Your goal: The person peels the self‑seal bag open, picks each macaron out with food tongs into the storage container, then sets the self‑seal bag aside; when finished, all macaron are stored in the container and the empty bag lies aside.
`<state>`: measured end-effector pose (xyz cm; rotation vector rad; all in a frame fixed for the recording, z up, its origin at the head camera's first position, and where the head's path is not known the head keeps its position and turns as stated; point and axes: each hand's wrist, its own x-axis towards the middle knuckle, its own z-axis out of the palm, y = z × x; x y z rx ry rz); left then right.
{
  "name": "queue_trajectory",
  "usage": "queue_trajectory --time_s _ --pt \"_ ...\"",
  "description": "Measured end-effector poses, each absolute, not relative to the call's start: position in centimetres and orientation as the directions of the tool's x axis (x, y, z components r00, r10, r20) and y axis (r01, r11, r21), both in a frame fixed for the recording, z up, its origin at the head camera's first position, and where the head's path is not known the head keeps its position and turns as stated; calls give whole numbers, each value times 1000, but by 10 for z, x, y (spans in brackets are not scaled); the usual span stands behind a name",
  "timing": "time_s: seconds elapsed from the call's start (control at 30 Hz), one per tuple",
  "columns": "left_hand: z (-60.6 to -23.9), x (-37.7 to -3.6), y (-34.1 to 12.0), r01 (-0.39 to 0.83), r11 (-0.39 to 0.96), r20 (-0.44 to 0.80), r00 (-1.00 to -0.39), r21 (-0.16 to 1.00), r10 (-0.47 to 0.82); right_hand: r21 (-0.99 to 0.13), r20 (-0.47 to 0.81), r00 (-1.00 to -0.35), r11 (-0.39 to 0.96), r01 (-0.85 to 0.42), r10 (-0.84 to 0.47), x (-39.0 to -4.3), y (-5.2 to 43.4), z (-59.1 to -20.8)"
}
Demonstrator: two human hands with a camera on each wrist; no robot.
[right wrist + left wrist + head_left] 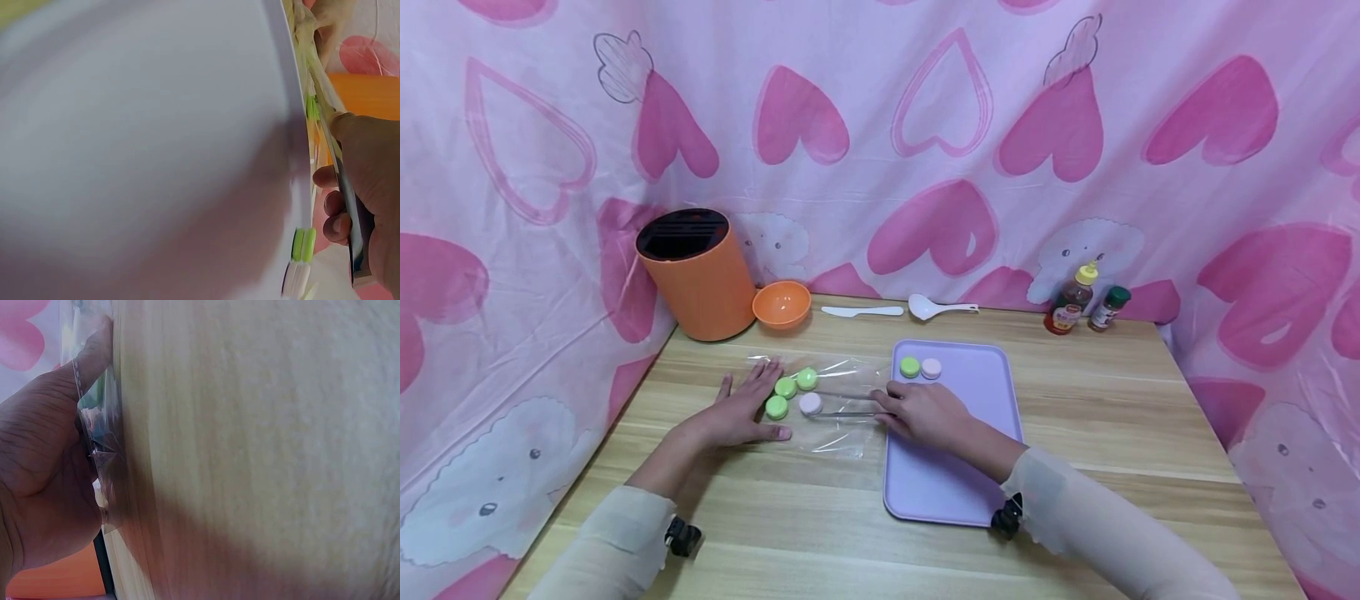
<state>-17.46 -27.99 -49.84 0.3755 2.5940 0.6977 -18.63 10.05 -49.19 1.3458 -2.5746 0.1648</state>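
My right hand [928,412] grips metal tongs [850,414] over the left edge of the purple tray [951,492]. The tongs reach left into a clear plastic bag [838,442] lying on the table. By their tips is a pale pink macaron [811,404]; whether they pinch it I cannot tell. Three green macarons [786,387] lie beside it at the bag's left part. With fingers and thumb spread, my left hand [737,412] rests on the bag's left end. On the tray's far left corner sit one green macaron [910,367] and one pink macaron [931,368].
Along the back stand an orange knife block [703,287], an orange bowl [782,305], a white knife [862,312] and a white ladle [936,307]. At the back right are a sauce bottle [1070,304] and a green-capped jar [1108,309]. A pink curtain [865,50] borders the table.
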Motion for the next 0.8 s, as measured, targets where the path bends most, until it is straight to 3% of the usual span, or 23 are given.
queue_trajectory --time_s 0.27,0.8 --pt "-497 -175 -280 135 840 -348 -867 525 357 -25 217 -606 616 -787 -765 -183 128 -484" --pt "-501 -176 -281 137 848 -352 -867 512 353 -55 296 -670 688 -724 -681 -186 197 -474"
